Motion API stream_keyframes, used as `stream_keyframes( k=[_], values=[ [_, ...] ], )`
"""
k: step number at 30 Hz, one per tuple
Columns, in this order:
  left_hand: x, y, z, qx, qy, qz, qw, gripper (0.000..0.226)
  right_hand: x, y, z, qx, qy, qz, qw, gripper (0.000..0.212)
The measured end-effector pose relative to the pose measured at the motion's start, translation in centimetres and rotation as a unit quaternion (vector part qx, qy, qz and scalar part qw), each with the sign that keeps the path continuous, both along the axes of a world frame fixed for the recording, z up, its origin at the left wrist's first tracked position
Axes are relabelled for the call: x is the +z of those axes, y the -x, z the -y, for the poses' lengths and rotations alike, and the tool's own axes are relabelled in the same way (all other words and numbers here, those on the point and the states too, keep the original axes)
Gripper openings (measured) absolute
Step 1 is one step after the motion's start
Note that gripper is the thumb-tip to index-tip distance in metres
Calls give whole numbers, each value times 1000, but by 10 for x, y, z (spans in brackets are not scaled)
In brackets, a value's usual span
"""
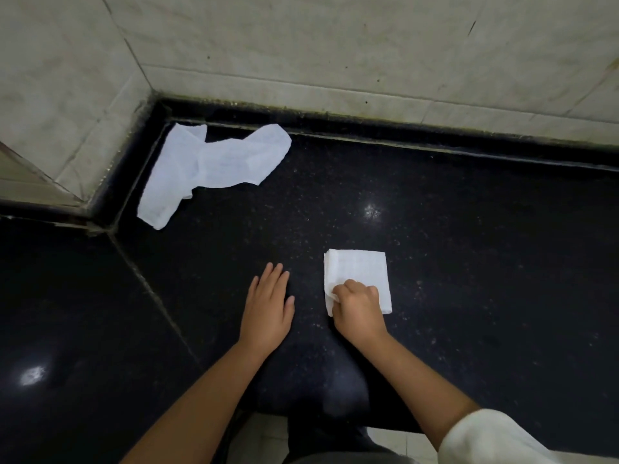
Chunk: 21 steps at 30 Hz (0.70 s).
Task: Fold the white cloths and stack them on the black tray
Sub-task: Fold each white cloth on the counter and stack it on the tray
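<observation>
A folded white cloth (360,269) lies as a small square on the black stone counter (469,262), right of centre. My right hand (358,308) grips its near left corner with the fingers curled over the edge. My left hand (268,308) rests flat on the counter just left of the cloth, fingers apart, holding nothing. A crumpled, unfolded pile of white cloth (207,169) lies in the far left corner of the counter. No black tray is visible apart from the dark counter surface.
Pale tiled walls (335,45) rise behind and to the left of the counter, meeting at a corner. A seam (150,289) crosses the counter diagonally on the left. A white cloth or sleeve (495,437) shows at the bottom right by my right forearm.
</observation>
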State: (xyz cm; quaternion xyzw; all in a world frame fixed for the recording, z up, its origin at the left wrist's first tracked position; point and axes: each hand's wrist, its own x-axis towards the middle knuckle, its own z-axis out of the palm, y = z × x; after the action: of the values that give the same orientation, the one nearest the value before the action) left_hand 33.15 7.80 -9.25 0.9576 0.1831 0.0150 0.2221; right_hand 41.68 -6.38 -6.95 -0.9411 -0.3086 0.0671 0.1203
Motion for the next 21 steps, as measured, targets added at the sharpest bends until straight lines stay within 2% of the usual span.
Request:
stream_keyframes(
  k=[4, 7, 10, 13, 15, 16, 18, 21],
  values=[
    [-4, -6, 7, -24, -18, 11, 999, 56, -3, 1, 24, 82, -36, 1, 996, 15],
    [-5, -14, 16, -57, -31, 70, 995, 46, 2, -10, 53, 99, -38, 46, 993, 33],
    [-4, -27, 32, -138, -39, 125, 982, 41, 6, -24, 78, 112, 26, 54, 992, 45],
    [-6, -36, 48, -209, -90, 84, 970, 49, 2, -33, 88, 110, 85, 32, 990, 45],
    [-10, -37, 56, -227, -104, 48, 967, 62, 0, -37, 87, 131, 80, 31, 988, 24],
    [-12, -38, 59, -227, -114, 47, 966, 62, -1, -38, 87, 137, 76, 29, 987, 20],
    [-13, -39, 62, -215, -129, 51, 967, 57, -1, -40, 86, 142, 51, 33, 988, 30],
    [-11, -44, 65, -205, -152, 90, 963, 38, 15, -39, 89, 126, -4, 7, 992, 31]
  ],
)
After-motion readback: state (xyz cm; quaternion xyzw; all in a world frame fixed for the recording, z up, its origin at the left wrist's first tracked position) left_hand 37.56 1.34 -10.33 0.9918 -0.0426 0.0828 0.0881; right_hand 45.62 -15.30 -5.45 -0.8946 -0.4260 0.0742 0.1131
